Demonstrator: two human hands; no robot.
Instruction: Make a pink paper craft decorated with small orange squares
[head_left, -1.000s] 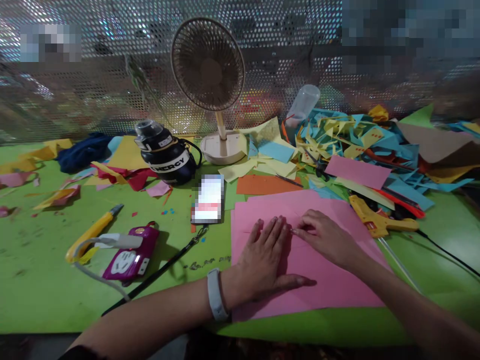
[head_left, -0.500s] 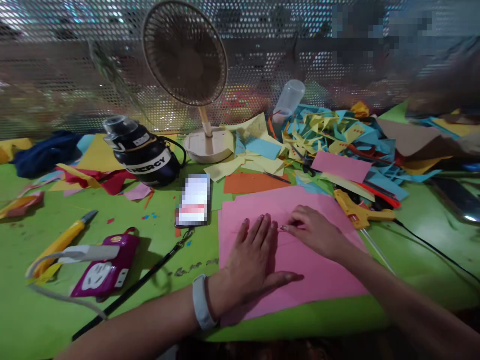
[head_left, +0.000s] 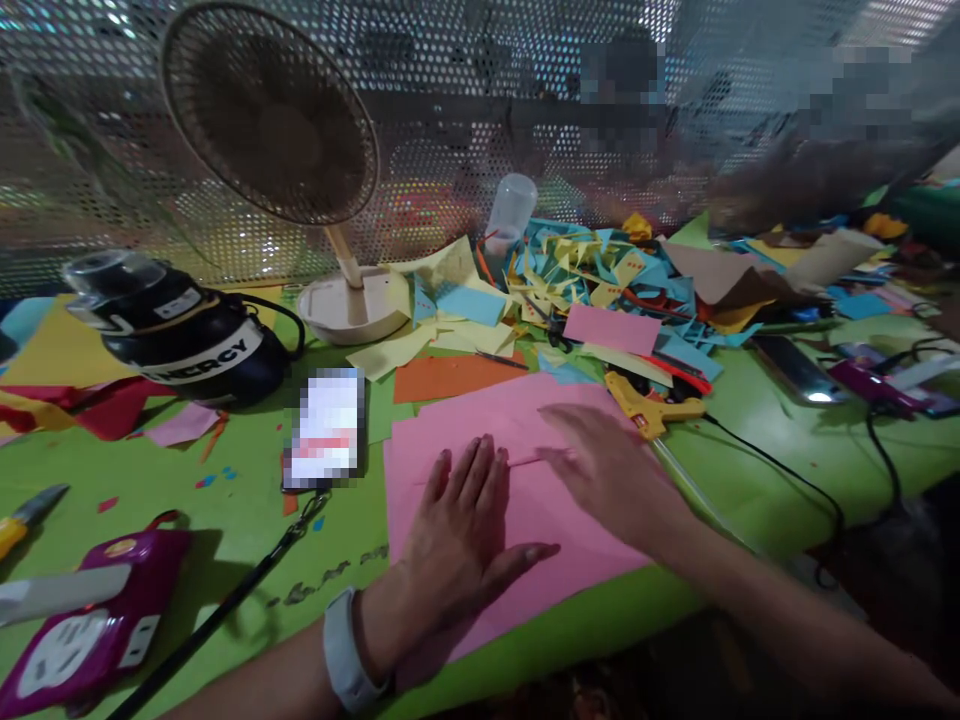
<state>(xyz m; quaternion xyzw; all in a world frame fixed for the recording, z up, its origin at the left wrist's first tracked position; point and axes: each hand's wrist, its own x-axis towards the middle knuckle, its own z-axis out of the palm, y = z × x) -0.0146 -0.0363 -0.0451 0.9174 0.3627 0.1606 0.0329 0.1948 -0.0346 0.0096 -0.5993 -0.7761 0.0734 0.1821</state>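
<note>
Pink paper sheets point(head_left: 577, 520) lie stacked near the front edge of the green table. My left hand point(head_left: 457, 540) rests flat on them, fingers stretched out and thumb pointing right, with a pale band on the wrist. To its right, my right hand point(head_left: 611, 475) is over the upper part of the sheets, slightly blurred, its fingers apart. Between the two hands a thin raised line or slit shows in the pink paper. Nothing is visible between the right fingers.
A phone point(head_left: 324, 430) lies left of the sheets, near a black bottle point(head_left: 202, 345) and a fan point(head_left: 352, 305). Behind are paper scraps point(head_left: 600, 265). A yellow glue gun point(head_left: 649, 405) touches the right side. A purple power bank point(head_left: 97, 620) lies front left.
The view has swung to the right, so things appear further left. My right hand has opened from a pinch, its fingers now spread. My left hand stays flat on the paper.
</note>
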